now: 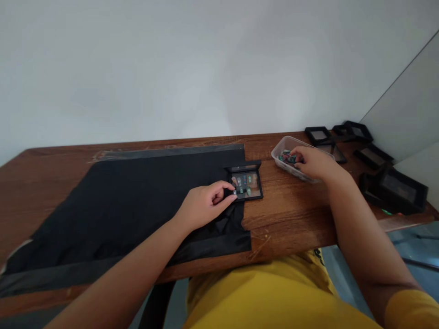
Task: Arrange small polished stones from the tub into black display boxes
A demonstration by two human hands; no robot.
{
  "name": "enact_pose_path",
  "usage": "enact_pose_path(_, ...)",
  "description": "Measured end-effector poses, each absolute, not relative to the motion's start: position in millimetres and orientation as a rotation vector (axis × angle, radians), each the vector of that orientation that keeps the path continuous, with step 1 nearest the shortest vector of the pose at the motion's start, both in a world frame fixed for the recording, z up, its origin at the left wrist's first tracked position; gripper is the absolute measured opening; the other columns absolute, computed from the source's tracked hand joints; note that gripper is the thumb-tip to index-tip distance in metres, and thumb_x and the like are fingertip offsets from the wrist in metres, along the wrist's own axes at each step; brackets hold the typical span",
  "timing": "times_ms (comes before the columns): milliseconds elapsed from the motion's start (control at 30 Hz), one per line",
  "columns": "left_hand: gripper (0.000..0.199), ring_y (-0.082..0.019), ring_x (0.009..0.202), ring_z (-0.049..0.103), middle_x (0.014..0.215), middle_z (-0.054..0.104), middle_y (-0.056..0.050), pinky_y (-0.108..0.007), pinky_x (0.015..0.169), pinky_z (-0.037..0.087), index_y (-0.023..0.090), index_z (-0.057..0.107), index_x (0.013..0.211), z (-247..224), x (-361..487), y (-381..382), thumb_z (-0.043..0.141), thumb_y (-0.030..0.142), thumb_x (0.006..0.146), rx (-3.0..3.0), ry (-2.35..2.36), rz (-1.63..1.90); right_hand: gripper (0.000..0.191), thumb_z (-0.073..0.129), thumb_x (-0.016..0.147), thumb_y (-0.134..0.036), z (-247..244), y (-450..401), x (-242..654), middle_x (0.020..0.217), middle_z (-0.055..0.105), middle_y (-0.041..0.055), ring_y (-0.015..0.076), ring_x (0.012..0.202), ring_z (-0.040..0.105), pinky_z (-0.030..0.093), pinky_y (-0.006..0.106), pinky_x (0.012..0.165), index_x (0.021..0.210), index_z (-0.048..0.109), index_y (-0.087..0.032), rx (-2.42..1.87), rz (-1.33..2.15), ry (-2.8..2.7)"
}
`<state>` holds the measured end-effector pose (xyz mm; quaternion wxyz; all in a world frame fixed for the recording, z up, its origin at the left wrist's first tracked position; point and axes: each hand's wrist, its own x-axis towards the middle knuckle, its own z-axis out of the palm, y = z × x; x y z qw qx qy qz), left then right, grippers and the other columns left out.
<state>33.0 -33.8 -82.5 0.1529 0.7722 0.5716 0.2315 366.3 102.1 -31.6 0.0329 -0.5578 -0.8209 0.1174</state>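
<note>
A small black display case stands with its lid raised on the right edge of a black cloth. Several small polished stones in green, blue and pinkish tones lie apart from one another in it. At the case's left side, my left hand pinches a small shiny stone between thumb and forefinger. My right hand reaches into a clear plastic container, its fingers curled down among a pile of coloured stones. What its fingertips grip is partly hidden.
Several black framed cases lie at the back right, and a larger one rests tilted near the table's right end. The wooden table meets a white wall behind. Clear tape holds down the cloth's edges.
</note>
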Motion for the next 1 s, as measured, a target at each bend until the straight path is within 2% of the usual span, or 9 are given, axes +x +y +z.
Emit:
enact_pose_path(167, 0.035, -0.011, 0.048, 0.045, 0.056, 0.048, 0.008, -0.024, 0.055, 0.036, 0.024, 0.071, 0.101, -82.2, 31.0, -32.7, 0.054, 0.054, 0.096, 2.206, 1.621, 0.662, 0.036, 0.057, 0.087, -0.017, -34.2, 100.7, 366.6, 0.098, 0.077, 0.0067, 0.0220, 0.082, 0.066, 0.044, 0.033, 0.067, 0.119, 0.072, -0.024, -1.663, 0.288, -2.513)
enact_pose_path(333, 0.033, -0.011, 0.047, 0.045, 0.056, 0.048, 0.008, -0.024, 0.054, 0.034, 0.024, 0.072, 0.100, -81.1, 29.0, -32.0, 0.056, 0.053, 0.095, 2.170, 1.609, 0.656, 0.032, 0.059, 0.087, -0.020, -30.9, 97.4, 363.8, 0.096, 0.076, 0.0066, 0.0215, 0.081, 0.066, 0.044, 0.033, 0.066, 0.113, 0.076, -0.024, -1.677, 0.268, -2.480)
enact_pose_path(467, 0.033, -0.011, 0.049, 0.045, 0.057, 0.049, 0.008, -0.024, 0.055, 0.034, 0.024, 0.071, 0.101, -80.4, 28.7, -31.8, 0.055, 0.053, 0.094, 2.143, 1.619, 0.634, 0.031, 0.067, 0.086, -0.028, -27.1, 94.9, 359.0, 0.101, 0.078, 0.0071, 0.0249, 0.087, 0.069, 0.048, 0.037, 0.071, 0.114, 0.079, -0.026, -1.769, 0.299, -2.481)
enact_pose_path(600, 0.035, -0.012, 0.050, 0.045, 0.058, 0.049, 0.008, -0.025, 0.056, 0.035, 0.024, 0.069, 0.104, -80.1, 28.7, -32.1, 0.055, 0.054, 0.094, 2.124, 1.622, 0.637, 0.025, 0.067, 0.088, -0.029, -25.7, 94.3, 357.3, 0.103, 0.080, 0.0079, 0.0265, 0.090, 0.070, 0.050, 0.040, 0.077, 0.107, 0.081, -0.025, -1.805, 0.376, -2.480)
enact_pose_path(800, 0.035, -0.012, 0.049, 0.044, 0.058, 0.049, 0.008, -0.024, 0.056, 0.036, 0.024, 0.068, 0.105, -79.9, 29.3, -32.7, 0.056, 0.054, 0.092, 2.106, 1.621, 0.703, 0.015, 0.066, 0.088, -0.024, -25.1, 95.7, 358.5, 0.098, 0.079, 0.0067, 0.0241, 0.087, 0.069, 0.048, 0.037, 0.074, 0.095, 0.079, -0.024, -1.783, 0.410, -2.476)
enact_pose_path(1000, 0.037, -0.012, 0.049, 0.044, 0.058, 0.047, 0.008, -0.025, 0.055, 0.036, 0.023, 0.068, 0.105, -79.5, 29.7, -33.1, 0.054, 0.055, 0.092, 2.102, 1.640, 0.676, 0.016, 0.066, 0.089, -0.023, -27.0, 97.1, 358.4, 0.104, 0.078, 0.0075, 0.0231, 0.093, 0.068, 0.044, 0.033, 0.073, 0.100, 0.076, -0.023, -1.793, 0.423, -2.483)
